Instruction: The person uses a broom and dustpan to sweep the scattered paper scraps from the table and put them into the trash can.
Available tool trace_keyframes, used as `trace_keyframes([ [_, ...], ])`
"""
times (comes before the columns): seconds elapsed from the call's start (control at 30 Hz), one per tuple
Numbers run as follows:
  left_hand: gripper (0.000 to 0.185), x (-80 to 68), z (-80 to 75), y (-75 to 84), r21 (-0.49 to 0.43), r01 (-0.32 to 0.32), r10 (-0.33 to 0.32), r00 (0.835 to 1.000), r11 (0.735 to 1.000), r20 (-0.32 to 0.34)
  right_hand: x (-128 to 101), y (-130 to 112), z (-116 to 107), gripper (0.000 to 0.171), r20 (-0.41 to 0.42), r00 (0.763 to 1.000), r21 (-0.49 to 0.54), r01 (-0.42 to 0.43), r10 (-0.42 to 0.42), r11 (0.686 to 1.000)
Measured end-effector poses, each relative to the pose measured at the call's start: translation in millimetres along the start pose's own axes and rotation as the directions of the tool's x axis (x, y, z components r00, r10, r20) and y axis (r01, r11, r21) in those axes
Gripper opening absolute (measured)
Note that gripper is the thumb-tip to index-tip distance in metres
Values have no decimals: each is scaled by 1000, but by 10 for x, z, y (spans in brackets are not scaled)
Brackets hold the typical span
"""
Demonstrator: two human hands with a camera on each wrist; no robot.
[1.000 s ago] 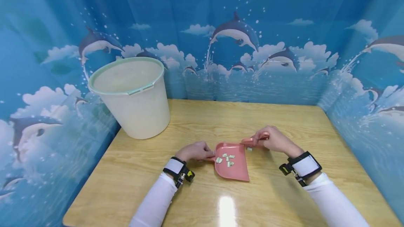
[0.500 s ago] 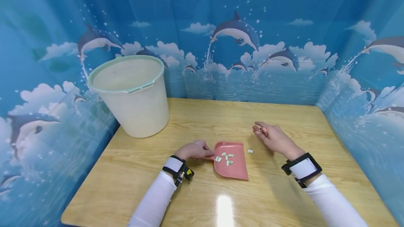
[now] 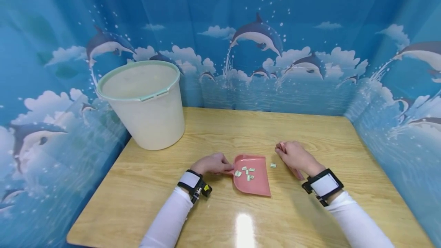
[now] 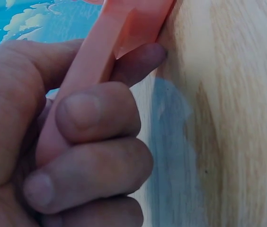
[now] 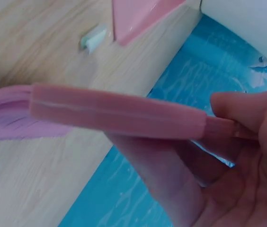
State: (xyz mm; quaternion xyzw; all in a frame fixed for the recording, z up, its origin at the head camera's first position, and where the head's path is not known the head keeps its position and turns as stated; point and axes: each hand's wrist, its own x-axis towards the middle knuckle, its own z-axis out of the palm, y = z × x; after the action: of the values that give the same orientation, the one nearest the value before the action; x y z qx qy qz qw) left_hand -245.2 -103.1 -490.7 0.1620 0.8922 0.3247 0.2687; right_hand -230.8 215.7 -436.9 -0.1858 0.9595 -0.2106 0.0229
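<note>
A pink dustpan lies on the wooden table, its handle gripped by my left hand with curled fingers. Several small pale green scraps rest in the pan. One more pale green scrap lies on the table just right of the pan's front lip. Right of that piece, my right hand holds a pink hand brush between thumb and fingers. In the right wrist view the brush's pink bristles point left, over the wood. The brush is mostly hidden behind the hand in the head view.
A tall whitish bucket with a light green rim stands at the table's back left. Blue dolphin-print curtains enclose the back and sides of the wooden table. Straps with small cameras sit on both wrists.
My right hand has drawn the brush away from the dustpan's lip to the right and turned it, uncovering the loose scrap. The left hand and dustpan have stayed almost still.
</note>
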Motion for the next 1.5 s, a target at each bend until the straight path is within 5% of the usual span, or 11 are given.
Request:
trace_keyframes([
  [0.17,43,1,7,-5,-14,8,-8,1000,1000,8,8,-109,93,49,38,999,99,-30,27,995],
  [0.67,43,1,3,16,-21,10,-10,1000,1000,-4,97,-347,104,48,-11,999,337,-43,50,941],
  [0.93,44,-4,-2,19,-18,7,-8,1000,1000,-8,1,-334,109,52,-13,995,397,-86,99,914],
  [1.23,41,-3,-11,-4,-26,-20,19,1000,999,-19,24,-454,106,37,-12,999,424,-26,34,905],
  [1.5,40,-44,57,-82,-102,-55,53,998,993,-24,-73,-464,120,34,48,999,546,-37,14,837],
])
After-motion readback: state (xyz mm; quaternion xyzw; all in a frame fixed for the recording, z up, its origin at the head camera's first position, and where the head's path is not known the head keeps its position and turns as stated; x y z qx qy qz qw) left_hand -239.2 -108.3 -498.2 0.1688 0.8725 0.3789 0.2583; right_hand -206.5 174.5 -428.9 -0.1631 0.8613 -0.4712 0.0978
